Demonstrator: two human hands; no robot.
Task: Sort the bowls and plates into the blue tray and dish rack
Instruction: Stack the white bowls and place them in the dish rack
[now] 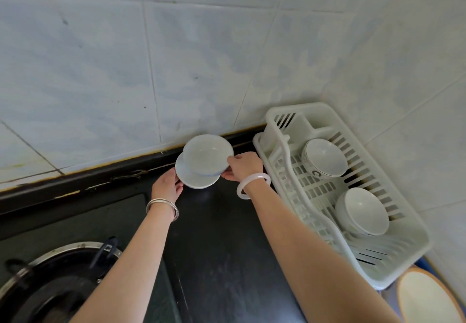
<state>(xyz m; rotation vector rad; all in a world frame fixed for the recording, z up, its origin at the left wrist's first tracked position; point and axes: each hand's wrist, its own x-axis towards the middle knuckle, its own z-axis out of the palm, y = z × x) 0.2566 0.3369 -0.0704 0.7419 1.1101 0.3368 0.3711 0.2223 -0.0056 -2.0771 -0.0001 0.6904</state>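
A white bowl (207, 152) sits on a white plate (194, 180) at the back of the black counter, by the tiled wall. My left hand (167, 187) holds the plate's left rim. My right hand (243, 166) pinches the bowl's right rim. To the right stands a white dish rack (282, 118) with two white bowls in it, one patterned (324, 157) and one plain (361, 210). A sliver of the blue tray (426, 263) shows at the lower right, with an orange-rimmed plate (426, 300) on it.
A gas stove (75, 221) with a dark burner (58, 279) fills the lower left. The black counter (222, 242) runs between my arms. Tiled walls (201, 58) close the back and right sides.
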